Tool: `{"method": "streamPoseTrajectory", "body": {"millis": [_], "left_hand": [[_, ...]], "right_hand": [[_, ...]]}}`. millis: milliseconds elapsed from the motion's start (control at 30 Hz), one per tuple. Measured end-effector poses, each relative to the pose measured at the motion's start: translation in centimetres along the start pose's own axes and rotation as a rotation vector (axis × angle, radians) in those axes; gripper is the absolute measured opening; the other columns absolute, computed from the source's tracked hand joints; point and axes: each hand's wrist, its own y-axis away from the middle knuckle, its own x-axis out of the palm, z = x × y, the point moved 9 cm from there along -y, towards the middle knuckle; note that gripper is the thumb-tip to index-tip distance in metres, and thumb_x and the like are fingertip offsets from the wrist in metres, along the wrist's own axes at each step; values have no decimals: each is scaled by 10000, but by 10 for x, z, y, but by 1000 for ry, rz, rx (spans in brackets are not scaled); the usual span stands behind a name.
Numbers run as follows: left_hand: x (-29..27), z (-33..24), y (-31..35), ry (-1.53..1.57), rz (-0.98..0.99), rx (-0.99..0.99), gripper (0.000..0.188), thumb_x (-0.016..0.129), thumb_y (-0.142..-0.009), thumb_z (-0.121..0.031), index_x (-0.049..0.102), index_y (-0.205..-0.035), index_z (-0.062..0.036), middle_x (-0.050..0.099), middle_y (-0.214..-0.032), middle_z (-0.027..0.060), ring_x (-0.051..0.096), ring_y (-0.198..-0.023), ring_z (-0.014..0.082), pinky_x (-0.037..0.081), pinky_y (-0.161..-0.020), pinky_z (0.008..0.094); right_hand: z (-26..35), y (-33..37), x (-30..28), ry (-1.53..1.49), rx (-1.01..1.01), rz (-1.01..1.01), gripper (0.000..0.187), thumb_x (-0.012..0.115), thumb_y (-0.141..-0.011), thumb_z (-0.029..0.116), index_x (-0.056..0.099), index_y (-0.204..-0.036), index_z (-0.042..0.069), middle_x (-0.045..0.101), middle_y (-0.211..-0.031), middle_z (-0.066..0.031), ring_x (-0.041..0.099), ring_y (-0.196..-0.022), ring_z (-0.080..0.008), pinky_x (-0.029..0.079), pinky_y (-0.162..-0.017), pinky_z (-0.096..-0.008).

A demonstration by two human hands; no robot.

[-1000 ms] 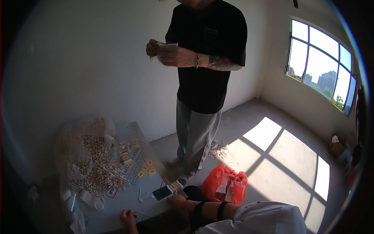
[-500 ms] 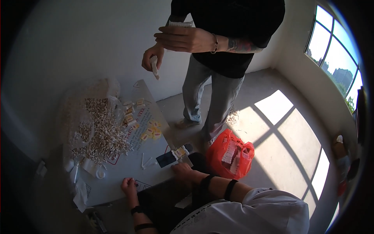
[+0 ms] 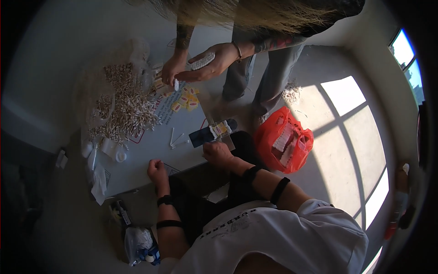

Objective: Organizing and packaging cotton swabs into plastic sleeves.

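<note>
1) Your left hand is curled loosely closed at the near edge of the table
2) Your right hand rests just beside a flat dark strip; with its fingers hidden, you cannot tell its grip
3) Smooth pale table separates your left hand from loose white swabs
4) Your flat swab pack sits on the strip's right end; the strip's long axis slants rightward and away

gap before left fingers, swab heap beyond
</note>
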Motion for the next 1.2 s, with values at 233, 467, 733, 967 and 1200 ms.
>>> {"method": "streamPoseTrajectory", "body": {"millis": [233, 467, 733, 967, 1200], "left_hand": [[20, -69, 14, -391, -149, 501, 204, 636, -699, 1, 598, -887, -70, 608, -951, 91, 537, -956, 317, 430, -857, 429], [20, -47, 1, -409, -214, 385, 204, 662, -658, -26, 574, -835, -77, 592, -904, 100, 521, -904, 334, 411, -794, 457], [22, -57, 3, -452, -203, 435, 175, 653, -676, -44, 556, -814, -93, 594, -877, 92, 535, -861, 340, 411, -750, 469], [23, -61, 6, -481, -221, 441, 185, 653, -683, -43, 561, -828, -112, 601, -888, 70, 537, -880, 332, 415, -755, 458], [24, -64, 6, -487, -208, 426, 177, 650, -690, -34, 566, -825, -113, 609, -896, 67, 542, -879, 325, 422, -757, 453]], "right_hand": [[31, -4, -13, -26, -441, -279, 170, 666, -748, 113, 526, -826, 58, 526, -838, -109, 546, -802, -325, 481, -707, -413], [28, -11, 1, 26, -393, -331, 153, 633, -739, 110, 500, -795, 58, 527, -810, -106, 558, -788, -309, 494, -675, -402], [37, -8, -6, 101, -401, -353, 171, 668, -763, 129, 520, -802, 53, 522, -795, -105, 549, -765, -298, 476, -642, -389], [37, -8, -6, 105, -369, -320, 126, 623, -786, 118, 531, -812, 35, 544, -818, -120, 552, -802, -301, 482, -691, -397], [33, -10, -2, 101, -347, -284, 145, 636, -794, 141, 536, -829, 42, 546, -838, -120, 545, -810, -298, 479, -700, -391]]}}
